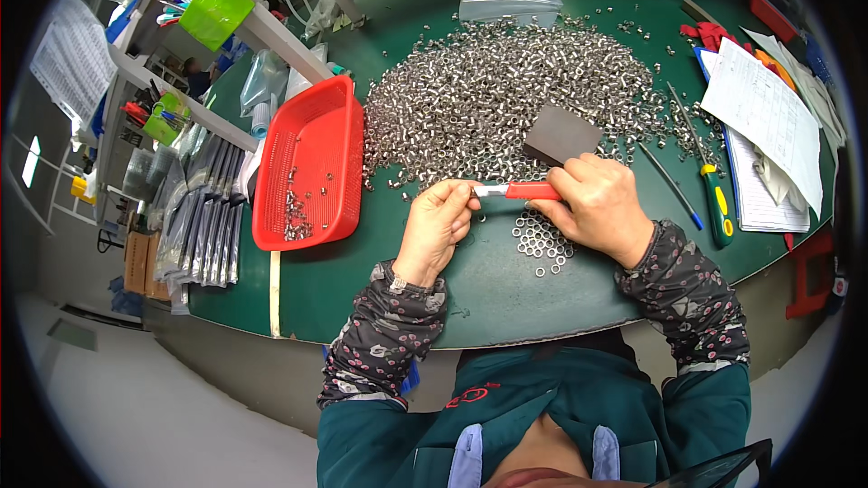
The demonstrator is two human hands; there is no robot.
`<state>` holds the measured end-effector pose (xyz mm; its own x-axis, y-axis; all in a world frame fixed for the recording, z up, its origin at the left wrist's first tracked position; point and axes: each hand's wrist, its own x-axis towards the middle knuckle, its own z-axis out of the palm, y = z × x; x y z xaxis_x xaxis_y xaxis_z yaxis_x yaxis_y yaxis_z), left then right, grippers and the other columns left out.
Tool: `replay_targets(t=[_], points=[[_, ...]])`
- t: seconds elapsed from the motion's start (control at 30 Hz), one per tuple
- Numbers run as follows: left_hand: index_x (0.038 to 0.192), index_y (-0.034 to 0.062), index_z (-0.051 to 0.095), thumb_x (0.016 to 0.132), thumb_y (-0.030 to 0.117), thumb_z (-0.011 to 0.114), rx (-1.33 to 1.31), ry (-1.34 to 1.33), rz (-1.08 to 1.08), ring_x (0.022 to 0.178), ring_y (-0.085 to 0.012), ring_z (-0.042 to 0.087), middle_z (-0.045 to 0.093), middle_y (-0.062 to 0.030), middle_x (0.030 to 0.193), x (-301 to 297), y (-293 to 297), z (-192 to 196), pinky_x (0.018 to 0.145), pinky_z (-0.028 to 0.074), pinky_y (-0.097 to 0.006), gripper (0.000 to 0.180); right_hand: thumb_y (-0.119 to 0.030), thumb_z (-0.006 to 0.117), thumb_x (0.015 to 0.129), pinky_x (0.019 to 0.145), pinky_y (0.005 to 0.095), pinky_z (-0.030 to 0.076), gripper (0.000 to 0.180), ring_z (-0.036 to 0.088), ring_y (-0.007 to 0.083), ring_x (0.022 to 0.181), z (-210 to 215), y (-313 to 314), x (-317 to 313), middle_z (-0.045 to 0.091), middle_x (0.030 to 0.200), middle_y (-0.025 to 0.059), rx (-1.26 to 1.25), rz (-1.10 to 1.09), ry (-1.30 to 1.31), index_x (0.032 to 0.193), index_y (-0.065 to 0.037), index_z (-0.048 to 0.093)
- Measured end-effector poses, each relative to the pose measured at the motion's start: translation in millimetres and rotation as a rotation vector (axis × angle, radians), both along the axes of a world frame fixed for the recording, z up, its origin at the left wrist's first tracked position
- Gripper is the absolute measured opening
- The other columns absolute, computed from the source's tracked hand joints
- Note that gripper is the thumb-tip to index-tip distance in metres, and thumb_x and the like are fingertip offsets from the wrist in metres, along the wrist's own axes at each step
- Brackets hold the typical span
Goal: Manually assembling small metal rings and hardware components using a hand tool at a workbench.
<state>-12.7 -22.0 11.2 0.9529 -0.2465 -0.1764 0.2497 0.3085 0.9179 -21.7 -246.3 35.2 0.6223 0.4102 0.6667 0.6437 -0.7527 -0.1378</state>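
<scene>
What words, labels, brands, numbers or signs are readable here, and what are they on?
None reads clearly.
White sheet at right: printed rows, too small.
Hanging paper at left: lines, too small and blurred.
Green jacket: red mark, too unclear.

Lighting is bright and diffuse; the metal ring pile (506,99) throws small glints, and the loose white sheet (764,99) runs pale. Center is reasonably sharp, the far upper-left background softer. Fisheye bows the table's (325,285) front edge, and the corners vignette to black.
</scene>
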Motion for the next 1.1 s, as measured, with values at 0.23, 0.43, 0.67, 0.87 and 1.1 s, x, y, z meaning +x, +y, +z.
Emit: replay_targets(t=[0.23,0.43,0.67,0.87,1.1], points=[[0.101,-0.0019,0.058,0.092,0.016,0.051,0.003,-0.019,-0.006,0.050,-0.0002,0.035,0.054,-0.0012,0.077,2.0,1.6,0.5,0.040,0.027,-0.014,0.021,-0.029,0.071,0.069,0.049,0.0369,0.044,0.026,0.056,0.0243,0.055,-4.1,-0.8,1.0,0.052,0.058,0.0065,0.081,0.013,0.146,0.064,-0.007,0.056],[0.101,-0.0018,0.058,0.092,0.017,0.051,0.025,-0.023,-0.014,0.050,0.0000,0.035,0.054,-0.0013,0.076,0.9,-1.3,1.4,0.040,0.027,-0.013,0.022,-0.030,0.070,0.070,0.049,0.0380,0.044,0.028,0.057,0.0256,0.055,-4.8,-2.0,1.0,0.053,0.057,0.0075,0.091,0.013,0.185,0.064,-0.006,0.057],[0.104,-0.0007,0.056,0.094,0.017,0.048,-0.155,0.049,-0.021,0.049,-0.0008,0.035,0.055,-0.0025,0.079,2.3,4.1,-3.8,0.039,0.027,-0.013,0.022,-0.027,0.072,0.068,0.049,0.0357,0.043,0.024,0.054,0.0236,0.055,-2.9,-2.5,5.1,0.052,0.058,0.0056,0.149,-0.001,0.069,0.068,-0.007,0.057],[0.104,0.0011,0.055,0.094,0.016,0.046,-0.178,0.014,-0.038,0.050,-0.0025,0.035,0.054,-0.0047,0.083,2.9,2.1,0.8,0.038,0.028,-0.014,0.020,-0.026,0.072,0.068,0.048,0.0348,0.043,0.024,0.054,0.0227,0.055,-4.2,-3.1,4.6,0.051,0.059,0.0054,0.158,-0.015,0.083,0.069,-0.007,0.058],[0.107,0.0036,0.054,0.093,0.010,0.047,-0.261,0.013,-0.053,0.053,-0.0029,0.037,0.055,-0.0052,0.086,4.7,2.9,-0.9,0.039,0.030,-0.014,0.017,-0.028,0.071,0.069,0.048,0.0358,0.043,0.026,0.055,0.0236,0.055,-6.2,-3.0,6.0,0.052,0.058,0.0058,0.154,-0.024,0.091,0.067,-0.007,0.057]])
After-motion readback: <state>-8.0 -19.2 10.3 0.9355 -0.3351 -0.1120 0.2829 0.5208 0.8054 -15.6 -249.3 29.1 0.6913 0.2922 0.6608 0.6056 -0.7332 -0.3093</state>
